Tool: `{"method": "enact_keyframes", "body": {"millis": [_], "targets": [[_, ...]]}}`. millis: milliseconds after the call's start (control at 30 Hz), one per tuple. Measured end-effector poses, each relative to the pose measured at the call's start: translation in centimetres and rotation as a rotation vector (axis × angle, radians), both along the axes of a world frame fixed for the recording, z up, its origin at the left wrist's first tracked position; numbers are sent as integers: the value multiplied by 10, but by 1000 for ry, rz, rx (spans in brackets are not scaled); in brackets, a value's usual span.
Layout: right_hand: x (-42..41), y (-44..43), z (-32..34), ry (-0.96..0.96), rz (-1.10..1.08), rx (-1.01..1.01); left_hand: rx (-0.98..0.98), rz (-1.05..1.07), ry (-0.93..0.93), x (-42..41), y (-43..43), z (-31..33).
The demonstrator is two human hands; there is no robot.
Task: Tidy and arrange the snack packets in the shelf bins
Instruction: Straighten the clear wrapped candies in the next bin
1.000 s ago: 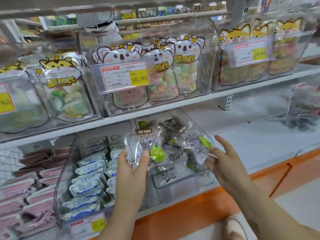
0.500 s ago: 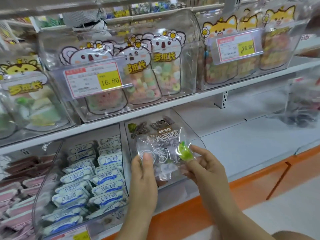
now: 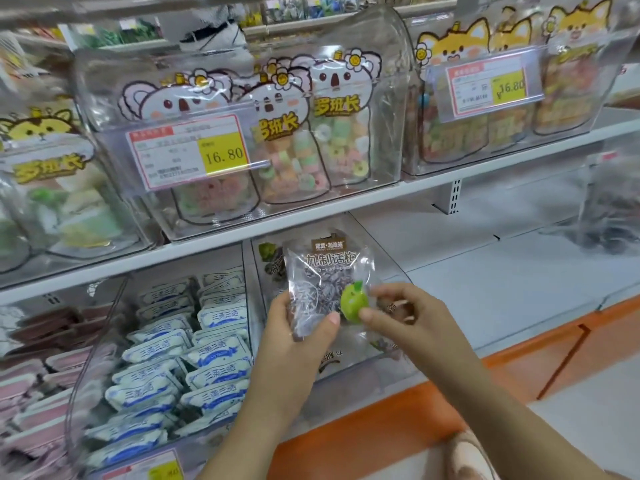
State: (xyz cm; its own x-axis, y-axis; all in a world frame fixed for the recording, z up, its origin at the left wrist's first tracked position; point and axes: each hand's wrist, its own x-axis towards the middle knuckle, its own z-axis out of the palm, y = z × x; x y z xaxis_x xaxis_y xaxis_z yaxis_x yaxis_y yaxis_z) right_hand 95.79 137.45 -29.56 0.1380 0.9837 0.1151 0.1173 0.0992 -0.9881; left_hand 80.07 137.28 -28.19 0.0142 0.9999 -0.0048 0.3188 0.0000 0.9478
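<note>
Up comes the right hand [image 3: 412,320], which a second ago hung apart from it with fingers spread, and now it's on the plum packet [image 3: 322,271], and the packet stands higher and squarer to us than before. Right thumb [image 3: 369,315] and curled fingers pinch the lower right edge, just beside the printed green plum. Left thumb [image 3: 330,320] is pressed flat on the front, and the left hand [image 3: 294,344] grips the lower left corner from behind.

So it's held upright by both hands, above and in front of the clear bin [image 3: 349,370] on the lower shelf. Big characters on it read 九制话梅, with a brown label on top too small to read. More dark packets [image 3: 273,268] lie in the bin behind it.

Just left, a neighbouring bin is packed with blue-and-white packets [image 3: 214,372]; their print is too blurred to read for sure. Further left are pink packets [image 3: 31,386].

One shelf up, the koala bags [image 3: 332,126] of ring candy read 多班长, behind a price tag [image 3: 188,150] showing 16.80. To the right, the fox bags [image 3: 460,43] carry a second tag [image 3: 488,86], also 16.80. On the far left is a tiger bag [image 3: 45,161], again 多班长.
</note>
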Motion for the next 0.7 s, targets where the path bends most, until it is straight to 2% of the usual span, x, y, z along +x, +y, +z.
{"method": "enact_keyframes", "body": {"millis": [67,200,300,367,433,533,600,700], "targets": [[8,14,9,-39,96,-68,23,-5,26,-5,5,2],[13,38,20,106,462,-228,87,-49,119,-15,19,0],[14,54,14,121,521,-209,112,-131,276,-23,26,7],[17,56,10,88,550,-181,126,-190,481,-29,31,11],[21,54,5,-80,509,-156,111,-222,723,-38,35,8],[21,51,-5,-480,416,-159,83,-313,913,-45,36,-1],[15,48,-11,-573,444,-166,98,-332,1009,-48,36,-5],[8,46,-12,-614,476,-153,129,-335,1099,-49,35,-9]]}}
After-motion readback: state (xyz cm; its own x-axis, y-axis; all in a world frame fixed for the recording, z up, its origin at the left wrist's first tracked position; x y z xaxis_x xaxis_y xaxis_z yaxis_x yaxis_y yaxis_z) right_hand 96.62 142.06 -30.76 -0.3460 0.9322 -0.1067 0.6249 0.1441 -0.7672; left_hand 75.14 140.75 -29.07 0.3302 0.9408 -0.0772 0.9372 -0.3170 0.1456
